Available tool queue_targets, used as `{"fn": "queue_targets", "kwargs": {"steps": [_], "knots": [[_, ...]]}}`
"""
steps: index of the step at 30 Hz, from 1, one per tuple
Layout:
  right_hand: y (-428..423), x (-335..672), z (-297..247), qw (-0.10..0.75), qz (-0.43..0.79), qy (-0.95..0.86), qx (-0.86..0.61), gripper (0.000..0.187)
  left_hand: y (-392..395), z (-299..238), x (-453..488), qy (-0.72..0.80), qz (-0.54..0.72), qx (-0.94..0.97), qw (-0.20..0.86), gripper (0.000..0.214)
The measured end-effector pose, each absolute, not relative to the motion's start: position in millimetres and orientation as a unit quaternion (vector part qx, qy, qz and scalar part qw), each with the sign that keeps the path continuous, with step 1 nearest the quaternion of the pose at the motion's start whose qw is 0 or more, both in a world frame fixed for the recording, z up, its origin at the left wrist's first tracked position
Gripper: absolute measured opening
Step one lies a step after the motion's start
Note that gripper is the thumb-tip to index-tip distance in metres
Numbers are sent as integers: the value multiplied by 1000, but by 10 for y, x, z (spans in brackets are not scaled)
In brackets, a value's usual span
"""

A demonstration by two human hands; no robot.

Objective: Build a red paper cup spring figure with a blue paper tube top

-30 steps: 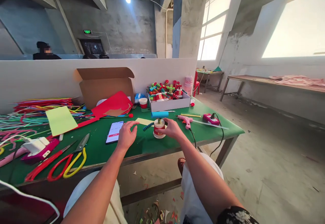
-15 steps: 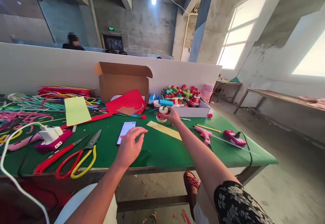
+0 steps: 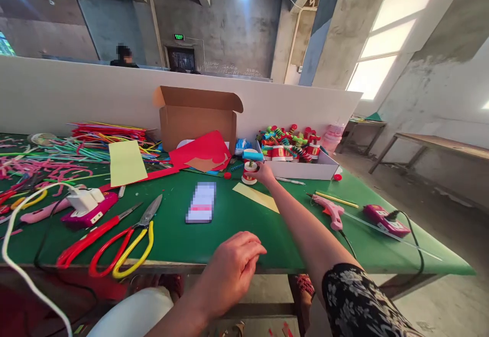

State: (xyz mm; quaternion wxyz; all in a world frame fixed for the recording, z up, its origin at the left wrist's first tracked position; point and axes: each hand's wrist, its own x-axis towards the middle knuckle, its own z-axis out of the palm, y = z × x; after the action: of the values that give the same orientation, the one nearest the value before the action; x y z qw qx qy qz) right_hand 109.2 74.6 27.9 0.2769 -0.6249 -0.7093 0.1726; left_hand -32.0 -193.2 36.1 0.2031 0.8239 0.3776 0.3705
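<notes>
My right hand [image 3: 264,175] reaches out to the front of the white box and grips a small craft toy [image 3: 249,173]. The toy has a white-and-red cup base, a dark spring above it and a light blue roll [image 3: 253,155] on top. Its base is at table height; whether it touches the table I cannot tell. My left hand [image 3: 235,265] hangs over the table's near edge, fingers curled together and thumb tucked in, with nothing seen in it. A pale yellow paper strip [image 3: 256,197] lies below the toy, and a phone [image 3: 201,202] lies left of it.
The white box [image 3: 301,170] holds several similar toys. On the right are a pink glue gun [image 3: 331,209] and a purple power socket [image 3: 385,219]. Scissors [image 3: 141,230], coloured pipe cleaners [image 3: 61,151], red paper [image 3: 202,148] and an open cardboard box [image 3: 198,118] lie leftward. A person sits beyond the partition.
My left hand has drawn back from beside the phone to the table edge, and its fingers have closed together. My right hand keeps its hold on the toy. The view has shifted.
</notes>
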Motion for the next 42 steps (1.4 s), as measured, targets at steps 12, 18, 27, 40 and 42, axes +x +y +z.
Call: {"fn": "queue_targets", "kwargs": {"steps": [12, 18, 27, 40, 42], "knots": [[644, 1123, 298, 260, 158, -711, -633, 69, -1868, 333, -365, 391, 345, 822, 230, 30], [217, 1305, 377, 269, 124, -701, -649, 61, -1793, 321, -273, 408, 270, 843, 224, 27], [-797, 1609, 277, 475, 260, -660, -521, 22, -1667, 196, -84, 463, 175, 860, 122, 28], [-1120, 1401, -5, 525, 387, -560, -511, 20, -1493, 117, -32, 480, 178, 854, 89, 25], [-1081, 1391, 40, 522, 390, -566, -505, 18, -1322, 146, -69, 521, 221, 815, 122, 22]]}}
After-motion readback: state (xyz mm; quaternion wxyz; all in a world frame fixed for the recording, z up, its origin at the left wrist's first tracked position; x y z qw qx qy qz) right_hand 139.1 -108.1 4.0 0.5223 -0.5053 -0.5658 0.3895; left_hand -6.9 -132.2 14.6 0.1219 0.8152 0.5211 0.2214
